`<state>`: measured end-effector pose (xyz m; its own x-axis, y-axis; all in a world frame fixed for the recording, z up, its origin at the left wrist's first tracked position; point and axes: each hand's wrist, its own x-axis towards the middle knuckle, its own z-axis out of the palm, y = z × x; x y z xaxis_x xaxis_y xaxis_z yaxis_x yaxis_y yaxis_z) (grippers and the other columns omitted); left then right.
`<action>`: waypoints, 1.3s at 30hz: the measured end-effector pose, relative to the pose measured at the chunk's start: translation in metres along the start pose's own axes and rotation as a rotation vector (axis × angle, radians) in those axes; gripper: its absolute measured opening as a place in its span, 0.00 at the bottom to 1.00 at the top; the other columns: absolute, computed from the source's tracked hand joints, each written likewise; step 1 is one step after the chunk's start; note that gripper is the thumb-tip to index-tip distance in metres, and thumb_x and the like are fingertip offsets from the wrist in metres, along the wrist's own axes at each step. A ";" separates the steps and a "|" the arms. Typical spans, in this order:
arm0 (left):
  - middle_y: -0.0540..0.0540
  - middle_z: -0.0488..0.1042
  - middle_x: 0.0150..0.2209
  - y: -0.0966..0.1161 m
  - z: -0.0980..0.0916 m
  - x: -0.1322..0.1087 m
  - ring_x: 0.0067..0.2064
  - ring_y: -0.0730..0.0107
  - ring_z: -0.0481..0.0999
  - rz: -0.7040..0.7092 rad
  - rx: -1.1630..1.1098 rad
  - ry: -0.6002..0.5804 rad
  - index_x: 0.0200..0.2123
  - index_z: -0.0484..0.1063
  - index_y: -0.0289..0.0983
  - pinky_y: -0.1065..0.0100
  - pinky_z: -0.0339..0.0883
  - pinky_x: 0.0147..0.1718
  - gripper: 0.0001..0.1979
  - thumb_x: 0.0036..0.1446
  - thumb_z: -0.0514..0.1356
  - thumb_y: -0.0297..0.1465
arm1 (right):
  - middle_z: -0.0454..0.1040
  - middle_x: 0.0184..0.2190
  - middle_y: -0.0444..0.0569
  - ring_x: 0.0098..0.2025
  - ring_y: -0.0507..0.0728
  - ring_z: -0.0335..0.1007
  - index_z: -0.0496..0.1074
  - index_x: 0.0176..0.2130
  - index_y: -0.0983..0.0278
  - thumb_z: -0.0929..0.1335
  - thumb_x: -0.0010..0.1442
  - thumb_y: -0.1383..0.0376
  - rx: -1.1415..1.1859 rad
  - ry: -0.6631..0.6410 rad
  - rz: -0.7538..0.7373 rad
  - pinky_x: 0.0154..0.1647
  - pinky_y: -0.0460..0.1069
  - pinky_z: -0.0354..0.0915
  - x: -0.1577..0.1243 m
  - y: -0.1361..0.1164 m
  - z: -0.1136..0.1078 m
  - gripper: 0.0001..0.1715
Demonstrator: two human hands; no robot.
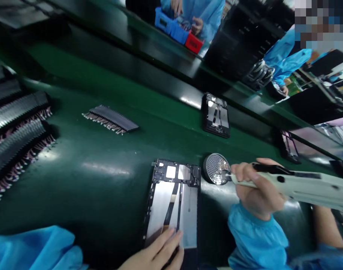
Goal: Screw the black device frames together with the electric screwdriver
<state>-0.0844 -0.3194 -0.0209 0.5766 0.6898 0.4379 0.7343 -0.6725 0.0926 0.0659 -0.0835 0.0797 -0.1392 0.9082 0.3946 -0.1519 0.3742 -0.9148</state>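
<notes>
My left hand [157,253] lies with fingers stretched flat on the near end of an open phone frame [174,202], which shows a silver plate and flex cables. My right hand [257,187] is wrapped round a white electric screwdriver [306,185]. Its tip points into a round perforated screw dish [216,168] just right of the phone's top. Both of my sleeves are blue.
A second phone frame [216,114] lies farther back on the green belt [104,150], a third [289,146] at the right. A strip of black parts [112,119] lies mid-left; stacked strips [16,123] fill the left edge. Other people in blue coats work beyond, near blue and red bins [177,32].
</notes>
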 end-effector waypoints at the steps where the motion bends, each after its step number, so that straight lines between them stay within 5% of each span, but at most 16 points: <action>1: 0.51 0.77 0.56 -0.009 0.004 0.004 0.58 0.54 0.75 -0.039 0.032 0.021 0.48 0.80 0.45 0.54 0.69 0.58 0.13 0.66 0.58 0.37 | 0.65 0.15 0.37 0.19 0.52 0.62 0.72 0.40 0.61 0.68 0.49 0.70 -0.015 0.055 -0.011 0.28 0.52 0.65 0.006 -0.003 -0.010 0.15; 3: 0.44 0.77 0.56 -0.043 0.012 0.018 0.58 0.43 0.74 -0.123 0.101 0.022 0.49 0.80 0.40 0.43 0.67 0.58 0.14 0.65 0.59 0.36 | 0.65 0.14 0.37 0.18 0.53 0.62 0.71 0.38 0.61 0.69 0.47 0.71 -0.039 0.151 -0.035 0.27 0.52 0.64 0.015 -0.005 -0.028 0.14; 5: 0.36 0.74 0.58 -0.099 0.019 0.041 0.60 0.35 0.71 -0.246 0.174 -0.065 0.55 0.76 0.34 0.36 0.65 0.58 0.19 0.62 0.58 0.30 | 0.66 0.14 0.37 0.18 0.53 0.62 0.71 0.35 0.61 0.69 0.46 0.71 -0.047 0.225 -0.049 0.26 0.52 0.64 0.021 -0.002 -0.043 0.13; 8: 0.33 0.69 0.63 -0.204 0.020 0.086 0.65 0.38 0.65 -0.561 0.192 -0.281 0.62 0.70 0.34 0.39 0.57 0.65 0.25 0.62 0.54 0.23 | 0.66 0.14 0.37 0.17 0.52 0.62 0.71 0.34 0.62 0.71 0.44 0.71 -0.031 0.285 -0.042 0.25 0.51 0.63 0.029 0.009 -0.060 0.13; 10: 0.31 0.70 0.60 -0.265 0.015 0.116 0.64 0.40 0.67 -0.619 0.231 -0.323 0.61 0.70 0.33 0.41 0.60 0.63 0.24 0.64 0.52 0.22 | 0.67 0.15 0.37 0.17 0.52 0.63 0.71 0.34 0.62 0.73 0.43 0.71 -0.043 0.325 -0.055 0.24 0.50 0.63 0.036 0.019 -0.070 0.15; 12: 0.30 0.73 0.55 -0.306 0.011 0.143 0.60 0.43 0.71 -0.653 0.262 -0.363 0.57 0.73 0.31 0.45 0.66 0.59 0.19 0.64 0.55 0.23 | 0.68 0.16 0.37 0.18 0.52 0.65 0.72 0.36 0.63 0.75 0.44 0.70 -0.082 0.372 -0.071 0.24 0.50 0.64 0.044 0.031 -0.081 0.17; 14: 0.34 0.73 0.54 -0.323 0.012 0.167 0.58 0.48 0.72 -0.652 0.277 -0.396 0.54 0.73 0.32 0.47 0.69 0.56 0.16 0.64 0.60 0.29 | 0.71 0.19 0.39 0.21 0.53 0.68 0.72 0.42 0.63 0.76 0.46 0.67 -0.109 0.376 -0.062 0.25 0.51 0.66 0.052 0.043 -0.095 0.22; 18: 0.38 0.64 0.64 -0.316 0.035 0.219 0.63 0.50 0.67 -0.524 0.236 -0.432 0.60 0.68 0.37 0.44 0.65 0.60 0.25 0.65 0.63 0.42 | 0.75 0.27 0.42 0.28 0.55 0.73 0.70 0.52 0.61 0.77 0.49 0.62 -0.095 0.300 -0.031 0.30 0.51 0.69 0.064 0.066 -0.122 0.31; 23: 0.37 0.62 0.67 -0.311 0.061 0.271 0.64 0.48 0.67 -0.393 0.164 -0.539 0.66 0.62 0.39 0.45 0.67 0.59 0.32 0.63 0.65 0.43 | 0.79 0.35 0.51 0.34 0.57 0.75 0.76 0.39 0.64 0.77 0.50 0.57 -0.288 0.321 0.012 0.33 0.53 0.70 0.072 0.073 -0.137 0.19; 29: 0.37 0.64 0.65 -0.308 0.038 0.277 0.61 0.50 0.70 -0.484 0.270 -0.490 0.66 0.61 0.39 0.46 0.72 0.55 0.27 0.67 0.61 0.35 | 0.80 0.37 0.52 0.35 0.58 0.75 0.76 0.47 0.64 0.76 0.50 0.53 -0.257 0.366 0.089 0.34 0.52 0.69 0.076 0.065 -0.136 0.28; 33: 0.33 0.59 0.69 -0.264 -0.003 0.237 0.67 0.44 0.63 -0.534 0.364 -0.425 0.70 0.54 0.37 0.48 0.72 0.55 0.34 0.62 0.54 0.20 | 0.79 0.35 0.50 0.33 0.56 0.73 0.76 0.46 0.64 0.76 0.52 0.54 -0.226 0.366 0.063 0.31 0.51 0.67 0.075 0.063 -0.138 0.24; 36: 0.34 0.56 0.71 -0.204 -0.030 0.164 0.70 0.39 0.57 -0.533 0.458 -0.409 0.71 0.55 0.38 0.41 0.67 0.58 0.36 0.59 0.52 0.17 | 0.78 0.32 0.50 0.32 0.56 0.73 0.77 0.34 0.65 0.75 0.53 0.56 -0.212 0.360 0.024 0.30 0.50 0.67 0.073 0.064 -0.138 0.15; 39: 0.36 0.64 0.68 -0.133 -0.035 0.076 0.67 0.37 0.64 -0.386 0.647 -0.295 0.66 0.64 0.41 0.41 0.71 0.53 0.31 0.59 0.56 0.23 | 0.77 0.29 0.47 0.29 0.55 0.71 0.75 0.30 0.64 0.75 0.51 0.60 -0.184 0.364 -0.010 0.28 0.51 0.66 0.069 0.061 -0.131 0.10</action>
<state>-0.1509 -0.1874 0.0316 0.2444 0.9449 0.2179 0.9108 -0.1465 -0.3861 0.1757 0.0263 0.0400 0.2218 0.8991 0.3774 0.0310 0.3804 -0.9243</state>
